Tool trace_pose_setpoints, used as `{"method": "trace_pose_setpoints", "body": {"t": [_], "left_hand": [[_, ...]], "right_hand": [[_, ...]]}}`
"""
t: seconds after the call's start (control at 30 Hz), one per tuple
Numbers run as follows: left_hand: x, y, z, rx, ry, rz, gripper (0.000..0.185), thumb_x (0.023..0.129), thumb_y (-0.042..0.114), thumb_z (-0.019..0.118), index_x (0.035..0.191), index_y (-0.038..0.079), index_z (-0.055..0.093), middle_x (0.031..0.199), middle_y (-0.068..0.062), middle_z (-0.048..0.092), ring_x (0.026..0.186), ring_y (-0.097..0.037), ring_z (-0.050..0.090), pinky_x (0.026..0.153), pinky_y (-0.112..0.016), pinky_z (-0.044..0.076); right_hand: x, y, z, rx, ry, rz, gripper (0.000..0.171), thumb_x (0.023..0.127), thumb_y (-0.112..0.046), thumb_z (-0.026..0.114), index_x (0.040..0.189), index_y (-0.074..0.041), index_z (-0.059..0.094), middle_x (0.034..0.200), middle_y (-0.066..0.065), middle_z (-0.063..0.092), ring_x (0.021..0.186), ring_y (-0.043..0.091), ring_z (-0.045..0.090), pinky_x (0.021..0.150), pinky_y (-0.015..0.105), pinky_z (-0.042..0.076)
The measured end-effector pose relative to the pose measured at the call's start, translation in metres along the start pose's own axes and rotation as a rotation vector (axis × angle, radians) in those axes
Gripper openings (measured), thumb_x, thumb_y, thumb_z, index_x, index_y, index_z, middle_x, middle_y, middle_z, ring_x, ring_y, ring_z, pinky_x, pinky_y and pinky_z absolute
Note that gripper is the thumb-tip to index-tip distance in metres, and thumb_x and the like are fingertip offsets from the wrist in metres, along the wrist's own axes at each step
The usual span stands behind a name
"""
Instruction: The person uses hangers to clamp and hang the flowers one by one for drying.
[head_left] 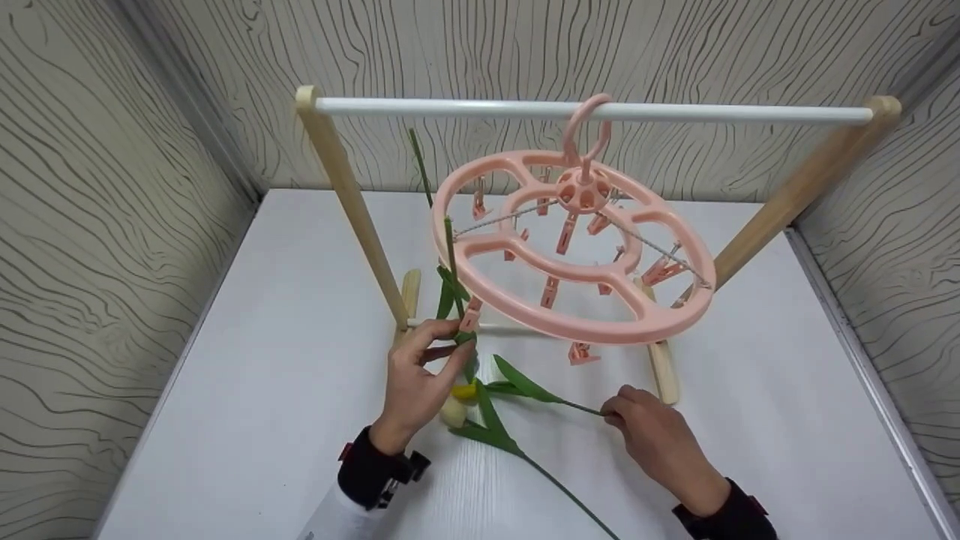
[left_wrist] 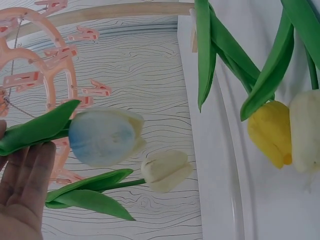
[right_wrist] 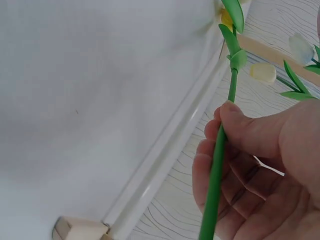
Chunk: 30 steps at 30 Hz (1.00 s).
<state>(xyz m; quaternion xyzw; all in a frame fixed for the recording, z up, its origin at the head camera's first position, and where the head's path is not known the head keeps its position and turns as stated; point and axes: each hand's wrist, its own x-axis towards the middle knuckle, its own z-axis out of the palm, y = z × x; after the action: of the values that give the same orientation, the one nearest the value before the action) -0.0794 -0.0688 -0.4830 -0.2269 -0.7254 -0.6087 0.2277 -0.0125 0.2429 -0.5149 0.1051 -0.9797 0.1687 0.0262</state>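
Observation:
A pink round clip hanger point(head_left: 600, 315) hangs by its hook from the white bar point(head_left: 712, 114) of a wooden rack. A tulip stem point(head_left: 451, 251) stands up past the hanger's near left rim, its pale blue flower point(left_wrist: 105, 137) pointing down. My left hand point(head_left: 420, 375) pinches this stem and a leaf point(left_wrist: 37, 129) right beside a pink clip point(head_left: 470, 316). A yellow tulip point(head_left: 465, 391) and a cream tulip point(head_left: 452, 412) lie on the white table below. My right hand point(head_left: 652, 435) pinches the thin green stem point(right_wrist: 217, 175) of one lying tulip, at its cut end.
A second stem point(head_left: 421, 169) sticks up behind the hanger's left edge. Another long stem point(head_left: 570, 495) runs across the table toward the lower right. The rack's wooden legs point(head_left: 352, 202) and feet point(head_left: 664, 367) stand mid-table. Patterned walls point(head_left: 112, 187) close in three sides.

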Motion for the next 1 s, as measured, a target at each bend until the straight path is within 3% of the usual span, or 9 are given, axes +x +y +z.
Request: {"method": "trace_pose_setpoints", "body": {"t": [0.37,1.0], "left_hand": [[-0.002,0.000,-0.001,0.003,-0.009,-0.013,0.027,0.088,-0.008,0.079,0.113,-0.001,0.074,0.106,-0.015,0.076,0.103,-0.010,0.073,0.078,-0.030,0.068],[-0.004,-0.001,0.000,-0.039,-0.029,-0.022,0.027,0.089,-0.008,0.077,0.115,0.000,0.073,0.108,-0.016,0.075,0.104,-0.011,0.073,0.081,-0.031,0.068]], "right_hand": [[-0.002,0.002,-0.015,-0.048,0.041,0.017,0.018,0.083,0.003,0.085,0.088,-0.012,0.079,0.080,-0.006,0.065,0.078,0.009,0.064,0.064,0.023,0.057],[-0.006,0.010,-0.032,-0.198,0.421,-0.251,0.031,0.063,0.010,0.095,0.083,-0.007,0.077,0.079,0.001,0.064,0.072,0.015,0.060,0.055,0.027,0.056]]}}
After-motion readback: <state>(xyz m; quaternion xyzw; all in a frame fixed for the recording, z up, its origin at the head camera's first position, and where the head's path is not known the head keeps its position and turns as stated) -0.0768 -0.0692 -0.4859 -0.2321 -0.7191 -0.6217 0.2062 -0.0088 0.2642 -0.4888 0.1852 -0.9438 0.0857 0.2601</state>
